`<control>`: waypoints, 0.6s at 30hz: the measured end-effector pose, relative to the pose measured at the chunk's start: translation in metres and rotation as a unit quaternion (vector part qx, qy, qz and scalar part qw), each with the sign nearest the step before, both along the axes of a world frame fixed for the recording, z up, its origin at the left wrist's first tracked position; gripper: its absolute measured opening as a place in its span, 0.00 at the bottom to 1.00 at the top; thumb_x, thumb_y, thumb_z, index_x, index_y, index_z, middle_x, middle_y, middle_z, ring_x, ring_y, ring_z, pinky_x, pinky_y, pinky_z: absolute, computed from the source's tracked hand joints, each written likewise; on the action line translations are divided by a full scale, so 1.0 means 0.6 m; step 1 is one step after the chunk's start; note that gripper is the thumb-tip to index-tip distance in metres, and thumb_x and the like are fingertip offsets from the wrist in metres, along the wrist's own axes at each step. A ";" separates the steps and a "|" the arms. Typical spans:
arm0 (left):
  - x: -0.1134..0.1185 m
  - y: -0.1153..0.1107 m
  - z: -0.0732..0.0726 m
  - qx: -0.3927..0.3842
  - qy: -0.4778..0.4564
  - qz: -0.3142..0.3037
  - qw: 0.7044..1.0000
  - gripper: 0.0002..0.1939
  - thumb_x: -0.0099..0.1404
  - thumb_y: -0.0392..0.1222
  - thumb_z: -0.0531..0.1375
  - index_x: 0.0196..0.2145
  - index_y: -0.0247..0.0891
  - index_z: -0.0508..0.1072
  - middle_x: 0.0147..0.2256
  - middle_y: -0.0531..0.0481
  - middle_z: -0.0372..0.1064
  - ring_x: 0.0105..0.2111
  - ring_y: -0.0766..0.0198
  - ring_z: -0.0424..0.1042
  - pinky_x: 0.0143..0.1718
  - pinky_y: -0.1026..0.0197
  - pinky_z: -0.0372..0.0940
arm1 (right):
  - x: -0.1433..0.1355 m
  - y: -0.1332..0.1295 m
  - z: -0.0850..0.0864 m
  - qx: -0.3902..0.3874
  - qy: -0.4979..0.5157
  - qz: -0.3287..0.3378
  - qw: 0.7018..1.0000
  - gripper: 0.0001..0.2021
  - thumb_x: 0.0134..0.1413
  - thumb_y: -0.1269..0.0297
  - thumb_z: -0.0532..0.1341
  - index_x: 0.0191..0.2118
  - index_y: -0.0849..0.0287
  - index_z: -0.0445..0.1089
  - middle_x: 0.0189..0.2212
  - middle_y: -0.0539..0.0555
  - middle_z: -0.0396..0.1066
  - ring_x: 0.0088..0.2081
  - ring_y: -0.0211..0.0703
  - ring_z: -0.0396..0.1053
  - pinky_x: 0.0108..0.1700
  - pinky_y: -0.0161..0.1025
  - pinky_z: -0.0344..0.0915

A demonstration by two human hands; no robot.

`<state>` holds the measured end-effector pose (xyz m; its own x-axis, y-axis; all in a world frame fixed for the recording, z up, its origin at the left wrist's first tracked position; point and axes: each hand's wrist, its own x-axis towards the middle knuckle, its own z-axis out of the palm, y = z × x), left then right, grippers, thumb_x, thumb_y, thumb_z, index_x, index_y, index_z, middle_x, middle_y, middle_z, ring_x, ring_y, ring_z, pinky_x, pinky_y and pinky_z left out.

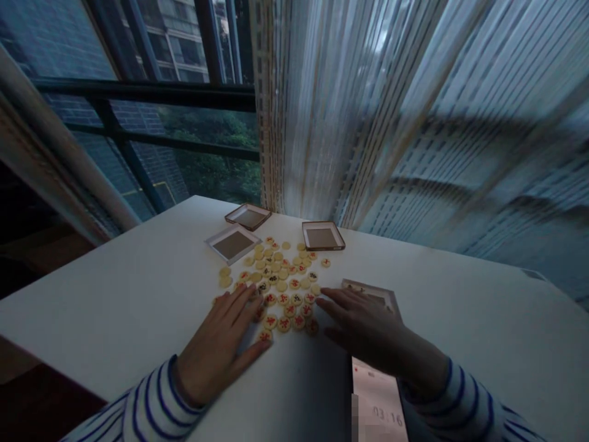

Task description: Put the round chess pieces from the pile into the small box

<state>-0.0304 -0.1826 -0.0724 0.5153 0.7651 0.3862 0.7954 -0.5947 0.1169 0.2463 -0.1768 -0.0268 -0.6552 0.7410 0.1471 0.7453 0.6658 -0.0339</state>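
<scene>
Many round Chinese chess pieces (284,299), pale yellow with red or black characters, lie spread over the middle of the white table; several show a plain side up. My left hand (225,334) rests flat at the left edge of the spread, fingers stretched over some pieces and partly hiding them. Its thumb is beside a red-marked piece (265,336) at the near end. On the other side my right hand (363,316) is held with fingers extended, the tips near the rightmost pieces. Neither hand grips anything that I can see.
Beyond the pieces lie shallow box parts: a brown-rimmed tray (248,216), a pale tray (234,243) and another tray (323,236). A fourth tray (389,298) is partly under my right hand. A phone (377,399) showing 03:16 lies nearby. Curtains (313,110) hang behind the white table (115,276).
</scene>
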 end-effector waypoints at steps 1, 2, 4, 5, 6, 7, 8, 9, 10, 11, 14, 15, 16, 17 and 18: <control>0.001 0.000 -0.005 0.001 0.001 0.005 1.000 0.30 0.60 0.54 0.55 0.57 0.38 0.59 0.58 0.36 0.56 0.58 0.44 0.55 0.53 0.39 0.57 | -0.008 0.000 -0.002 0.003 -0.004 0.003 1.000 0.21 0.55 0.60 0.56 0.55 0.58 0.59 0.53 0.63 0.63 0.49 0.51 0.66 0.50 0.51 0.61; 0.002 0.002 -0.009 0.000 0.000 0.008 1.000 0.30 0.60 0.55 0.55 0.57 0.38 0.59 0.58 0.36 0.57 0.58 0.44 0.55 0.53 0.39 0.57 | -0.015 0.001 -0.003 0.005 -0.008 0.003 1.000 0.21 0.56 0.59 0.55 0.54 0.59 0.59 0.52 0.64 0.64 0.49 0.52 0.66 0.50 0.52 0.61; 0.003 0.006 -0.013 -0.001 -0.007 0.010 1.000 0.30 0.60 0.55 0.54 0.56 0.37 0.60 0.57 0.35 0.58 0.57 0.44 0.57 0.52 0.39 0.58 | -0.025 0.004 -0.004 0.012 -0.013 -0.002 1.000 0.20 0.57 0.57 0.54 0.53 0.60 0.60 0.50 0.65 0.65 0.49 0.53 0.66 0.50 0.54 0.60; 0.003 0.009 -0.014 -0.002 -0.012 0.010 1.000 0.30 0.60 0.55 0.54 0.56 0.37 0.60 0.57 0.35 0.58 0.57 0.44 0.57 0.52 0.40 0.58 | -0.028 0.005 -0.006 0.014 -0.016 -0.005 1.000 0.19 0.57 0.57 0.54 0.52 0.60 0.60 0.49 0.65 0.66 0.49 0.53 0.65 0.50 0.54 0.60; 0.004 0.011 -0.015 -0.002 -0.018 0.010 1.000 0.30 0.60 0.55 0.54 0.56 0.37 0.61 0.57 0.35 0.58 0.56 0.44 0.58 0.52 0.39 0.58 | -0.031 0.007 -0.007 0.014 -0.019 -0.006 1.000 0.18 0.57 0.58 0.54 0.51 0.60 0.61 0.49 0.65 0.66 0.49 0.53 0.65 0.50 0.54 0.59; 0.004 0.013 -0.016 -0.002 -0.024 0.009 1.000 0.30 0.60 0.55 0.55 0.56 0.37 0.61 0.57 0.36 0.59 0.56 0.44 0.58 0.52 0.39 0.58 | -0.032 0.008 -0.009 0.014 -0.022 -0.008 1.000 0.17 0.57 0.59 0.55 0.51 0.60 0.61 0.48 0.64 0.66 0.49 0.53 0.65 0.50 0.54 0.59; 0.004 0.014 -0.017 -0.002 -0.029 0.008 1.000 0.30 0.60 0.55 0.55 0.56 0.37 0.61 0.57 0.36 0.59 0.56 0.44 0.58 0.52 0.39 0.58 | -0.034 0.009 -0.011 0.013 -0.025 -0.010 1.000 0.17 0.57 0.60 0.55 0.50 0.59 0.61 0.48 0.64 0.67 0.49 0.53 0.65 0.50 0.54 0.59; 0.004 0.016 -0.018 -0.002 -0.032 0.007 0.999 0.30 0.60 0.55 0.54 0.56 0.37 0.62 0.56 0.36 0.59 0.56 0.44 0.58 0.52 0.39 0.58 | -0.035 0.010 -0.012 0.010 -0.027 -0.013 1.000 0.16 0.56 0.60 0.55 0.50 0.59 0.61 0.47 0.63 0.67 0.49 0.53 0.65 0.50 0.54 0.59; 0.005 0.017 -0.019 -0.002 -0.033 0.006 0.999 0.30 0.60 0.55 0.54 0.55 0.36 0.62 0.56 0.36 0.60 0.56 0.45 0.58 0.52 0.39 0.58 | -0.036 0.011 -0.013 0.006 -0.029 -0.015 0.999 0.16 0.56 0.60 0.55 0.50 0.59 0.61 0.47 0.63 0.67 0.48 0.52 0.66 0.50 0.53 0.59; 0.005 0.019 -0.018 -0.004 -0.031 0.005 0.999 0.29 0.60 0.55 0.54 0.55 0.36 0.62 0.56 0.35 0.60 0.56 0.45 0.58 0.52 0.39 0.58 | -0.036 0.012 -0.013 0.003 -0.031 -0.016 0.999 0.16 0.57 0.60 0.55 0.49 0.59 0.62 0.47 0.62 0.67 0.47 0.52 0.66 0.49 0.53 0.59; 0.007 0.027 -0.004 -0.025 -0.015 -0.003 1.000 0.29 0.61 0.55 0.53 0.54 0.34 0.63 0.56 0.34 0.60 0.57 0.44 0.57 0.52 0.39 0.58 | -0.035 0.018 -0.006 -0.007 -0.031 -0.016 0.999 0.15 0.58 0.59 0.54 0.49 0.58 0.62 0.46 0.61 0.68 0.46 0.51 0.66 0.48 0.51 0.60; 0.008 0.033 0.005 -0.036 -0.010 -0.008 0.999 0.29 0.61 0.55 0.53 0.55 0.33 0.63 0.56 0.34 0.59 0.57 0.45 0.57 0.52 0.39 0.58 | -0.033 0.022 -0.002 -0.013 -0.030 -0.015 0.999 0.16 0.58 0.57 0.54 0.49 0.58 0.63 0.46 0.61 0.68 0.46 0.50 0.66 0.48 0.50 0.60; 0.010 0.041 0.016 -0.042 -0.008 -0.014 0.999 0.29 0.61 0.55 0.53 0.54 0.33 0.63 0.56 0.33 0.59 0.57 0.45 0.57 0.53 0.39 0.57 | -0.031 0.027 0.003 -0.019 -0.029 -0.016 0.999 0.17 0.57 0.56 0.54 0.49 0.58 0.63 0.46 0.61 0.68 0.46 0.50 0.66 0.48 0.49 0.60; 0.012 0.051 0.028 -0.046 -0.008 -0.017 0.999 0.29 0.61 0.55 0.53 0.54 0.33 0.63 0.56 0.33 0.59 0.57 0.45 0.57 0.53 0.39 0.56 | -0.027 0.034 0.007 -0.028 -0.027 -0.021 0.999 0.18 0.56 0.55 0.55 0.48 0.58 0.64 0.45 0.61 0.69 0.46 0.50 0.67 0.47 0.48 0.61; 0.015 0.064 0.040 -0.051 -0.009 -0.023 0.998 0.29 0.61 0.55 0.53 0.54 0.34 0.63 0.56 0.34 0.60 0.57 0.46 0.57 0.54 0.40 0.55 | -0.024 0.042 0.011 -0.040 -0.033 -0.028 0.998 0.17 0.56 0.56 0.56 0.48 0.58 0.64 0.45 0.60 0.69 0.46 0.49 0.67 0.46 0.46 0.61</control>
